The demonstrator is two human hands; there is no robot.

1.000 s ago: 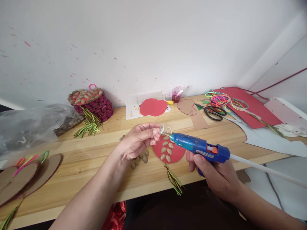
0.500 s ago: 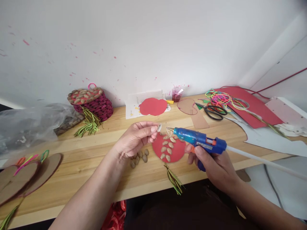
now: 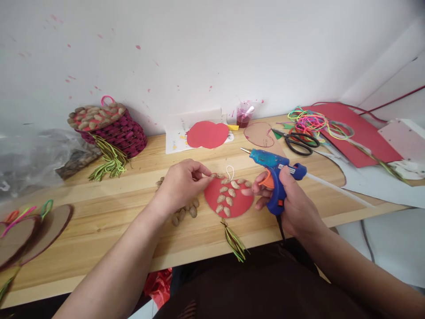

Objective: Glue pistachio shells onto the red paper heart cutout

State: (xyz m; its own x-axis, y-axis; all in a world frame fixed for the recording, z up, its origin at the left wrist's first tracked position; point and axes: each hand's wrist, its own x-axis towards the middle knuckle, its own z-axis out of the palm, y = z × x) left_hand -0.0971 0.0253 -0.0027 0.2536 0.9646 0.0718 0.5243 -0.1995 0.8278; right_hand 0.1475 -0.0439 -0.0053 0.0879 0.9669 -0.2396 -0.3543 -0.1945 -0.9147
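My left hand is closed, thumb and finger pinching a small brown nut shell at the upper left edge of a red disc. On the disc, brown nut shells form two slanting columns, with others along the top. It has a white cord loop at its top and a green-brown tassel below. My right hand grips a blue glue gun just right of the disc, its nozzle pointing up and left. Loose shells lie beside my left wrist, partly hidden by it.
Behind stand a purple woven basket topped with shells, a red paper cutout and a cup of dark red liquid. Scissors and colourful cord lie at right. Cardboard discs and a plastic bag are left.
My left hand has lowered the shell from beside the nozzle to the disc's upper left edge. The glue gun has tilted nozzle-up and moved away from the shell.
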